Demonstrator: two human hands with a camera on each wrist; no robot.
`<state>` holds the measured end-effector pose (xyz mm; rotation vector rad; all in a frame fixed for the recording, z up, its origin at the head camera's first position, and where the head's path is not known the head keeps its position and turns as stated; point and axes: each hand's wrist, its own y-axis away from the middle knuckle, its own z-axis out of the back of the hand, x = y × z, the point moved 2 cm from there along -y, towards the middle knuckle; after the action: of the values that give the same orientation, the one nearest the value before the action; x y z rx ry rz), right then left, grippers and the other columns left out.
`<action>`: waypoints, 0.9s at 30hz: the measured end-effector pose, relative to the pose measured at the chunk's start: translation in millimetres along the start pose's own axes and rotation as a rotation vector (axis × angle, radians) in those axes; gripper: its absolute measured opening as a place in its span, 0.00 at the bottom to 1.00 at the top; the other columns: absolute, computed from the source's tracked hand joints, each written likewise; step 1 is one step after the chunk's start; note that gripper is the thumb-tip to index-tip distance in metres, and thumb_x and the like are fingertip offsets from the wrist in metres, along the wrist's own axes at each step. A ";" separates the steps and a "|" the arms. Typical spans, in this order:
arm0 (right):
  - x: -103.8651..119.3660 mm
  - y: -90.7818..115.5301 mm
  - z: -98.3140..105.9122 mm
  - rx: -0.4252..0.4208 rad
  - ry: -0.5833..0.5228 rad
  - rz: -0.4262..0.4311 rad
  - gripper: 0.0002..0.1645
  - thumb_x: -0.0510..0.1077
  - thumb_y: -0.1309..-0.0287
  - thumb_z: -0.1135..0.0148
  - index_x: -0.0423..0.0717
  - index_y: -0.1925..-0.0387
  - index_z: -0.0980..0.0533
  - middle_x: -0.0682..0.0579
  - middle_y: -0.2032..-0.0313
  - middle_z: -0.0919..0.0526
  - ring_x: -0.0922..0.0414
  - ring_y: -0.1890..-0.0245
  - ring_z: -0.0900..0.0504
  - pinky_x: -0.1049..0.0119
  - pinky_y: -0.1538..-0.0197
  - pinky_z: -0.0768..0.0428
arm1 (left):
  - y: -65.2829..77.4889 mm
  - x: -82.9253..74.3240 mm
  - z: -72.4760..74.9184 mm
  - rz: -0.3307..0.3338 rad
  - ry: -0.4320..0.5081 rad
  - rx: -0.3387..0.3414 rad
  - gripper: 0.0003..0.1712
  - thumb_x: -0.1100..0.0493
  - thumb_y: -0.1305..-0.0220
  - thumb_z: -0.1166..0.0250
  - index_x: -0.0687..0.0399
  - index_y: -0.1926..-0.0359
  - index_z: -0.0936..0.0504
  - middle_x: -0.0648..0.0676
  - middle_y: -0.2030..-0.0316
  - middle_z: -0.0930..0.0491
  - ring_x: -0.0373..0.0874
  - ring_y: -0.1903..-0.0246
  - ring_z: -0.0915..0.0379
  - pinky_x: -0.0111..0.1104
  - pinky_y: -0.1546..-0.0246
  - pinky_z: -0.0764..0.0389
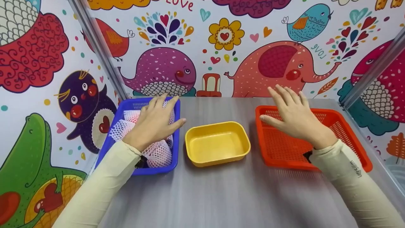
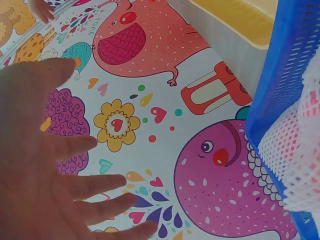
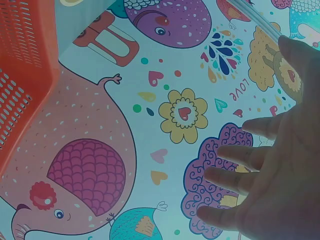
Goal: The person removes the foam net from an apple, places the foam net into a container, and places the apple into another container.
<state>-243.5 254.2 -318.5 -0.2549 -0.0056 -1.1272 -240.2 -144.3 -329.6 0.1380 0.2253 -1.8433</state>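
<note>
My left hand (image 1: 155, 122) hovers flat with straight fingers over a blue basket (image 1: 123, 109) at the left. The basket holds several items wrapped in white foam netting (image 1: 158, 153). In the left wrist view the palm and fingers (image 2: 45, 165) are spread, holding nothing, with the blue basket (image 2: 285, 85) and netting (image 2: 295, 155) at the right. My right hand (image 1: 292, 112) hovers open, fingers straight, over an empty orange basket (image 1: 335, 126). The right wrist view shows the spread right hand (image 3: 270, 170) and the orange basket (image 3: 25, 65) at the left. An empty yellow tray (image 1: 217, 142) sits between the two baskets.
The grey table (image 1: 221, 196) is walled by colourful cartoon panels (image 1: 221, 47) at the back and both sides. Metal frame bars (image 1: 98, 47) run along the corners. Bare tabletop lies in front of the containers.
</note>
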 end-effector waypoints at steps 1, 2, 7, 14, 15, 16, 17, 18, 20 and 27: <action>0.3 0.2 -0.2 0.001 -0.001 0.003 0.57 0.72 0.38 0.45 0.50 0.20 0.56 0.40 0.24 0.52 0.37 0.26 0.54 0.30 0.31 0.62 | 0.4 2.0 -0.2 0.001 0.004 -0.001 0.50 0.29 0.35 0.43 0.40 0.20 0.50 0.62 0.23 0.52 0.65 0.26 0.57 0.67 0.34 0.51; 0.5 0.4 -0.5 0.002 -0.003 0.005 0.57 0.72 0.38 0.45 0.50 0.20 0.56 0.40 0.24 0.52 0.37 0.26 0.54 0.30 0.31 0.62 | 0.7 4.4 -0.5 0.004 0.007 0.000 0.49 0.30 0.35 0.42 0.42 0.21 0.49 0.62 0.24 0.51 0.65 0.27 0.56 0.67 0.35 0.50; 0.9 3.4 -1.9 -0.006 -0.004 0.019 0.56 0.71 0.37 0.45 0.51 0.20 0.55 0.40 0.24 0.52 0.37 0.27 0.53 0.30 0.31 0.61 | 4.7 24.5 -3.9 0.025 0.017 0.014 0.50 0.31 0.34 0.42 0.51 0.22 0.47 0.66 0.26 0.48 0.67 0.28 0.52 0.68 0.36 0.47; 1.6 8.9 -8.8 -0.021 -0.017 0.035 0.55 0.71 0.37 0.44 0.47 0.21 0.52 0.40 0.24 0.51 0.36 0.27 0.52 0.31 0.31 0.60 | 17.9 68.1 -21.2 0.081 0.045 0.030 0.61 0.25 0.40 0.41 0.64 0.24 0.47 0.73 0.29 0.44 0.73 0.32 0.48 0.68 0.38 0.43; 1.6 9.5 -10.1 -0.021 -0.017 0.036 0.55 0.71 0.37 0.45 0.47 0.21 0.52 0.40 0.24 0.50 0.36 0.27 0.52 0.31 0.31 0.60 | 20.1 73.9 -24.4 0.097 0.052 0.039 0.62 0.24 0.42 0.41 0.65 0.24 0.47 0.73 0.30 0.43 0.73 0.32 0.47 0.68 0.38 0.43; 1.6 10.2 -11.3 -0.019 -0.019 0.036 0.55 0.70 0.37 0.44 0.47 0.21 0.52 0.40 0.24 0.50 0.36 0.27 0.52 0.31 0.31 0.60 | 22.2 79.1 -27.8 0.115 0.058 0.053 0.64 0.22 0.43 0.41 0.67 0.24 0.47 0.74 0.30 0.44 0.74 0.33 0.48 0.68 0.38 0.43; 1.7 10.9 -12.4 -0.019 -0.020 0.036 0.55 0.70 0.36 0.44 0.47 0.21 0.52 0.40 0.24 0.50 0.36 0.27 0.52 0.31 0.31 0.60 | 23.9 83.8 -31.5 0.133 0.067 0.065 0.66 0.21 0.44 0.41 0.68 0.25 0.48 0.75 0.30 0.44 0.74 0.33 0.48 0.68 0.38 0.43; 1.7 11.8 -13.7 -0.016 -0.022 0.035 0.55 0.70 0.36 0.44 0.47 0.21 0.52 0.40 0.24 0.50 0.37 0.27 0.52 0.31 0.31 0.60 | 25.4 88.1 -35.4 0.147 0.071 0.074 0.68 0.21 0.46 0.41 0.69 0.25 0.48 0.76 0.30 0.45 0.75 0.33 0.48 0.68 0.38 0.43; 1.9 13.8 -16.7 -0.011 -0.023 0.035 0.55 0.70 0.37 0.44 0.48 0.21 0.52 0.40 0.24 0.50 0.37 0.27 0.52 0.31 0.31 0.60 | 27.6 95.3 -43.8 0.172 0.086 0.092 0.69 0.21 0.47 0.39 0.71 0.25 0.50 0.77 0.30 0.46 0.76 0.33 0.49 0.67 0.38 0.43; 4.4 22.7 -34.4 -0.016 -0.026 0.046 0.53 0.70 0.37 0.44 0.48 0.22 0.49 0.39 0.25 0.47 0.36 0.28 0.49 0.30 0.32 0.56 | 33.3 110.8 -69.1 0.224 0.118 0.131 0.72 0.24 0.48 0.34 0.75 0.26 0.53 0.82 0.33 0.45 0.77 0.35 0.46 0.67 0.38 0.41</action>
<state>-225.6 252.4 -355.8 -0.2821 -0.0137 -1.0787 -240.8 -241.4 -423.0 0.3499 0.1643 -1.6275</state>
